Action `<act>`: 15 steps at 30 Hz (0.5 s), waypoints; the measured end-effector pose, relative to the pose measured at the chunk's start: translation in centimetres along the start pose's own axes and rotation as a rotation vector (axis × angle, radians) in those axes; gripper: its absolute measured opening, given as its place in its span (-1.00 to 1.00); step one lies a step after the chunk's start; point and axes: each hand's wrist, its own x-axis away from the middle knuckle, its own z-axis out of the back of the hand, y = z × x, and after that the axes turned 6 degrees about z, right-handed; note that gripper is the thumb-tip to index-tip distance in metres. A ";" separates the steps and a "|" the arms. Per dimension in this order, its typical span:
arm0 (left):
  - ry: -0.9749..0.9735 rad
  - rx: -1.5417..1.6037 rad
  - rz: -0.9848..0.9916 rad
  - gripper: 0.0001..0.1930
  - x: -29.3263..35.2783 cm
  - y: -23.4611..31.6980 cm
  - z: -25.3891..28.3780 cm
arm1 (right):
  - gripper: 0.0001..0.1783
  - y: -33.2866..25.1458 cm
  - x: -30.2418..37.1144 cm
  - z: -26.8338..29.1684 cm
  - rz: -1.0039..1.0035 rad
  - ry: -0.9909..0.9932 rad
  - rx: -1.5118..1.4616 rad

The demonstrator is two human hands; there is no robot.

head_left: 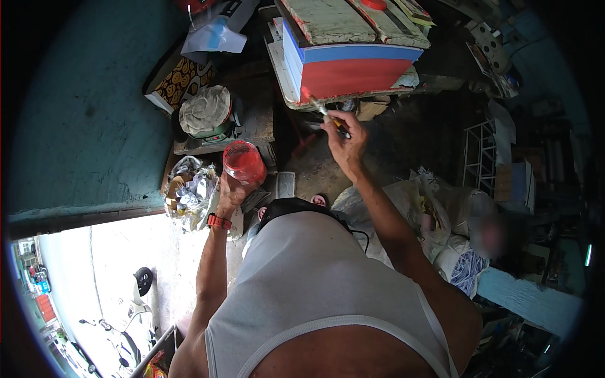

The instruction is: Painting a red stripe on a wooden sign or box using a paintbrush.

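My left hand (232, 192), closed, holds up a clear jar (244, 162) with red paint coating its inside. My right hand (348, 142) is closed round the handle of a paintbrush (322, 109). The brush's red tip is at the lower left part of a thick block (359, 74), which looks like stacked paper. Its front is red, with a blue band along the top and a white and blue left side. Weathered wooden boards (337, 22) lie on the block, and a red round lid (374, 4) rests on them. Whether the bristles touch the block, I cannot tell.
Left of the block, a crumpled cloth (205, 110) tops a round container on a wooden bench (252, 123). Below it stands a bag of crumpled scraps (192, 192). Plastic bags (403, 201) fill the floor at right, near a person (498, 236). A scooter (129, 321) stands outside, lower left.
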 end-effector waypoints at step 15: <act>-0.005 -0.865 -0.158 -0.14 -0.8 1.4 5.1 | -0.82 3.1 -0.4 -9.7 0.184 0.203 0.326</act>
